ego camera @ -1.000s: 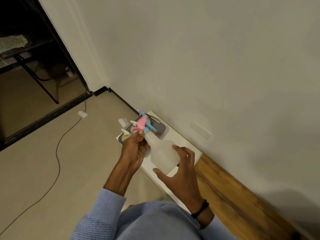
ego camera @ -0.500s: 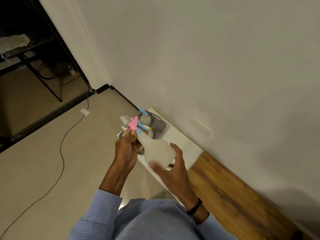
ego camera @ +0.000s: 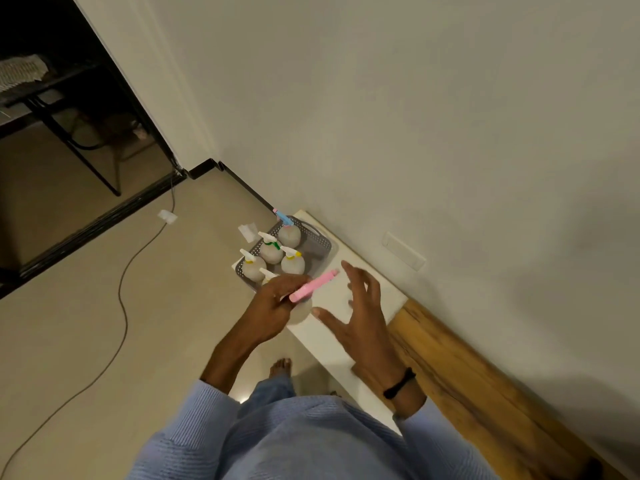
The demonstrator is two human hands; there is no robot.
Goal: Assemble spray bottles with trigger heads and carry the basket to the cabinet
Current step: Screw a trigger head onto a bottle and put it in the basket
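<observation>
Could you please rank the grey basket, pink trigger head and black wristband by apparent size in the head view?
grey basket
pink trigger head
black wristband; these last two look close, so unsure.

The left hand (ego camera: 277, 299) covers most of the bottle (ego camera: 302, 312) it grips below the pink trigger head (ego camera: 313, 286). It also hides the near corner of the basket (ego camera: 322, 242) and much of the nearest basket bottle (ego camera: 268, 273). The right hand (ego camera: 363, 317) is motion-blurred. The cable (ego camera: 121, 296) runs off the near-left edge.
</observation>
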